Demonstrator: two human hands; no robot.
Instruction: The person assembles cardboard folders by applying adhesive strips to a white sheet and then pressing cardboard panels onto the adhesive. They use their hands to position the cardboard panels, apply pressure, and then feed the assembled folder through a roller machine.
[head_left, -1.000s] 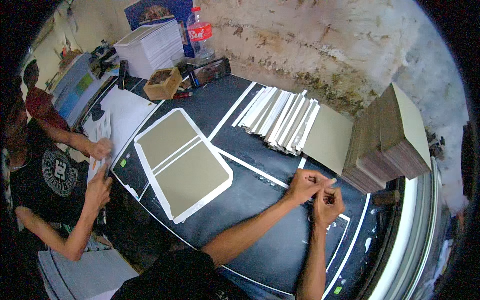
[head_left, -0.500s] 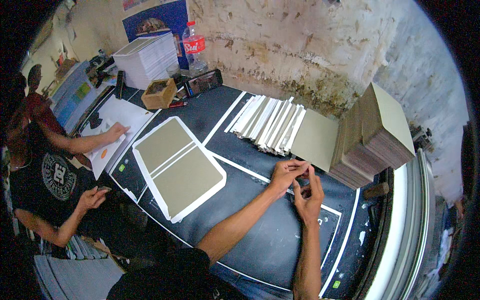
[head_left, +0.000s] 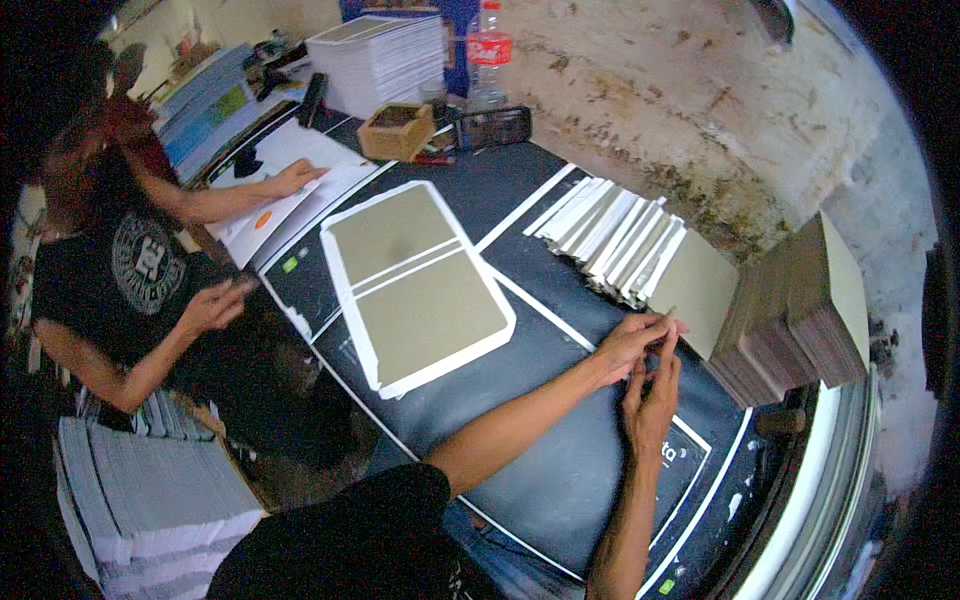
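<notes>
My left hand (head_left: 638,340) and my right hand (head_left: 652,398) meet above the black table, fingertips pressed together. Both are closed in a pinch; whatever lies between the fingers, if anything, is too small to make out. Just beyond them is a row of narrow white and grey board strips (head_left: 610,240). Beside the strips, a flat grey-brown board (head_left: 700,290) lies against a tall stack of such boards (head_left: 790,320). To the left of my hands rests a white cover sheet with two grey board panels (head_left: 430,285), a white gap between them.
At the left, another person (head_left: 140,260) has one hand on a printed white sheet (head_left: 300,155). A small wooden box (head_left: 396,132), a dark phone-like device (head_left: 493,127), a plastic bottle (head_left: 489,60) and a paper stack (head_left: 375,65) stand at the back. More paper piles (head_left: 150,480) sit lower left.
My view has turned, so the whole scene sits further right in the picture. My hands keep their fingertips together near the strips. The other person's hands stay in about the same place.
</notes>
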